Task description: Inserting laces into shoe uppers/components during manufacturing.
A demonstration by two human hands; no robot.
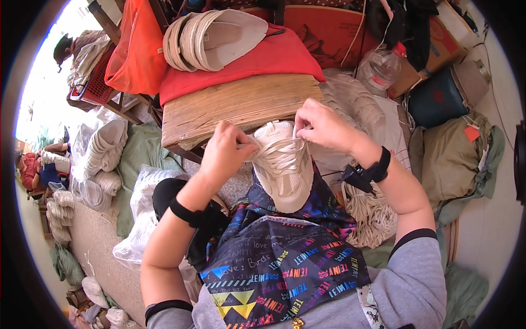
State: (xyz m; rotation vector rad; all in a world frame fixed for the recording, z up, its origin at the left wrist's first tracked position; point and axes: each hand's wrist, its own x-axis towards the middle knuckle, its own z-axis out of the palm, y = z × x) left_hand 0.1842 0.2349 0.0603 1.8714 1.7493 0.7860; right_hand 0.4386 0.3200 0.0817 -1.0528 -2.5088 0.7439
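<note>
A cream sneaker (284,181) rests on my lap, its toe toward me and its tongue toward the wooden bench. A white shoelace (282,156) criss-crosses its front. My left hand (226,147) pinches the lace at the shoe's upper left side. On the other side, my right hand (324,129) has thumb and fingers pressed together on the lace beside the tongue. The finger tips partly cover what they grip. Under the shoe lies my dark patterned apron (285,257).
Just ahead stands a wooden bench (235,107) with a red cloth and stacked shoe uppers (219,41). A bundle of cream laces (370,219) hangs at my right. Bagged shoe parts (104,159) lie on the left floor. Other people (82,52) sit farther left.
</note>
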